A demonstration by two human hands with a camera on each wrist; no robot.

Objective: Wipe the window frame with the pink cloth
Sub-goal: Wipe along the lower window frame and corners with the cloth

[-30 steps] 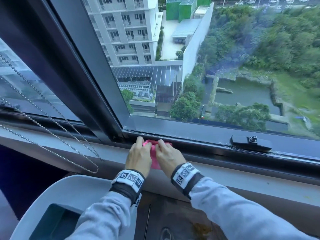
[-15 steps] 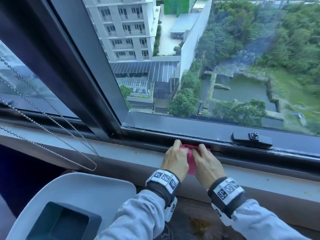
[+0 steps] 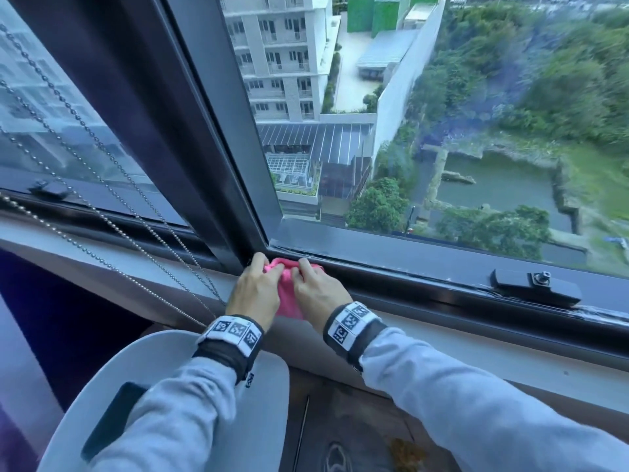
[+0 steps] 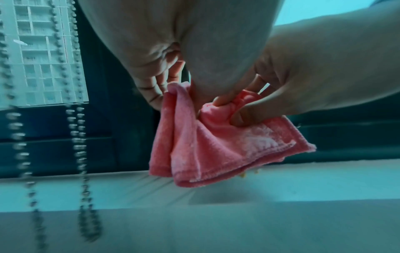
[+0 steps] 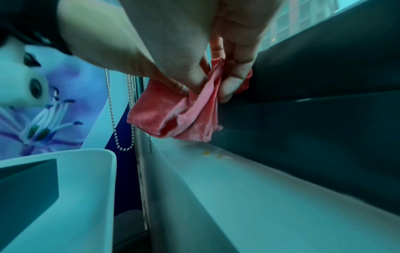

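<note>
Left wrist view first: the fingers (image 4: 225, 101) of the left hand (image 3: 253, 294) curl into the bunched top of the pink cloth (image 4: 207, 145) and pinch it, while the right hand (image 3: 318, 296) grips the same bunch from the other side, thumb and fingers folded round the fabric. The two hands sit side by side, touching the cloth between them. The cloth's upper part is pressed into the dark window frame (image 3: 401, 287) at the corner where the bottom rail meets the upright mullion (image 3: 190, 137); its folded lower edge hangs free just above the pale sill (image 5: 249, 188). A few small yellow crumbs (image 5: 206, 152) lie on the sill near the cloth. Both wrists wear black bands with coded white markers (image 3: 235, 332), over grey sleeves (image 3: 476, 410). A beaded blind chain (image 3: 112, 212) loops down to the left of the hands. Farther right on the bottom rail sits a black window latch (image 3: 536, 287). Below the left arm stands a white chair back (image 3: 112, 379). Through the glass are a white high-rise (image 3: 286, 52) and trees round a pond (image 3: 500, 189).
</note>
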